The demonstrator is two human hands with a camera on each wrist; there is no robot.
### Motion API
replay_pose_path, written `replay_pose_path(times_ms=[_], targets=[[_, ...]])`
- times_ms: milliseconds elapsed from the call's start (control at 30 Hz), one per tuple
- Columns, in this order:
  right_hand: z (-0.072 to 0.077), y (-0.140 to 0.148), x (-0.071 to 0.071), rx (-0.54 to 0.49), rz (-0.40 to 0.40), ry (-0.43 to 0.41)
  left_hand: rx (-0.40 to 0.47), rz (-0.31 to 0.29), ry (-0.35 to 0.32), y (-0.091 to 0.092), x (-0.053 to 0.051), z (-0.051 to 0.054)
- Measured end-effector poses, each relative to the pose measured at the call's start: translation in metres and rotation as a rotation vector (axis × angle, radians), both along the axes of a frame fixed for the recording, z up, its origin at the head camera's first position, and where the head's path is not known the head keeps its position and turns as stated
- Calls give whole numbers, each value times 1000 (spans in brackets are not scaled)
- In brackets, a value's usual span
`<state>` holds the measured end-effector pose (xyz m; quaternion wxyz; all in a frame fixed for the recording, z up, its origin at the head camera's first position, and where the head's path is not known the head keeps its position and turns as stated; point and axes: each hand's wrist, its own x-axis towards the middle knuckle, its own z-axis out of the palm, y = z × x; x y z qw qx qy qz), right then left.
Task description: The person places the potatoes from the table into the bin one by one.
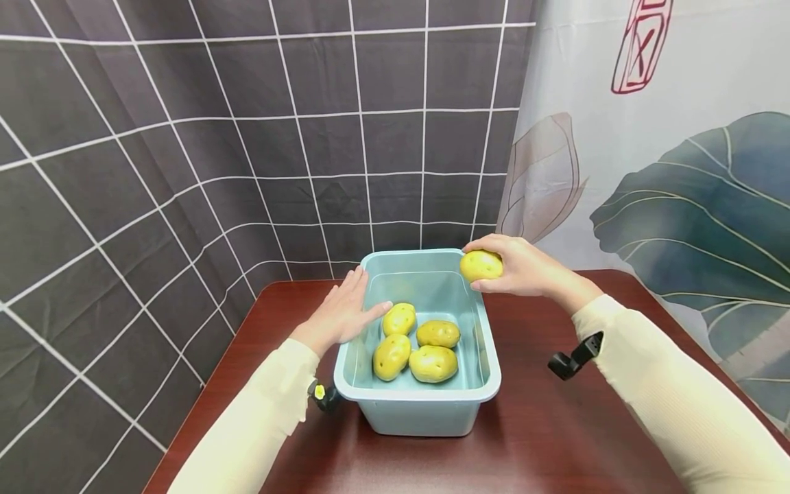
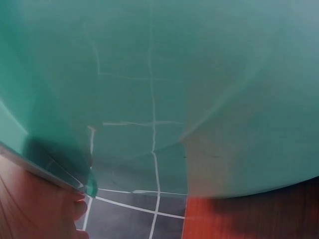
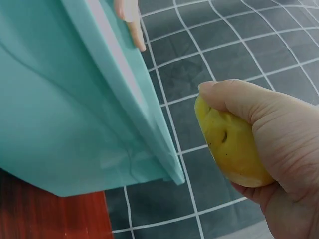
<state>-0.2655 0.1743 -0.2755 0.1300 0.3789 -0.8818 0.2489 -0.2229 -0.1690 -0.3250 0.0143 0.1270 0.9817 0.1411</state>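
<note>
A light blue plastic tub (image 1: 426, 396) stands on the table with several yellow potatoes (image 1: 434, 363) on its floor. At the tub's left rim lies my left hand (image 1: 341, 312), its fingers straight along the outside and the thumb reaching over the inside. My right hand (image 1: 521, 269) grips another potato (image 1: 481, 265) between thumb and fingers, at the height of the far right rim. The right wrist view shows this potato (image 3: 229, 144) held apart from the tub's wall (image 3: 75, 109). In the left wrist view the tub's side (image 2: 164, 89) fills most of the picture.
The tub rests on a reddish-brown wooden table (image 1: 555, 425). Behind and to the left hangs a dark grey curtain (image 1: 321, 144) with white grid lines. A white curtain (image 1: 574, 62) with leaf and flower prints hangs at the right.
</note>
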Motion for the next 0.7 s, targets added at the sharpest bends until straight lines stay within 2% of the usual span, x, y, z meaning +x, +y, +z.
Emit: replay_pose_path(times_ms=[367,700], targets=[[13,-30,-9,57,76,-2,4,-5,-4,-1,-1,-1],[12,-57,-24,96,89,-24,12,-2,1,0,-2,-1]])
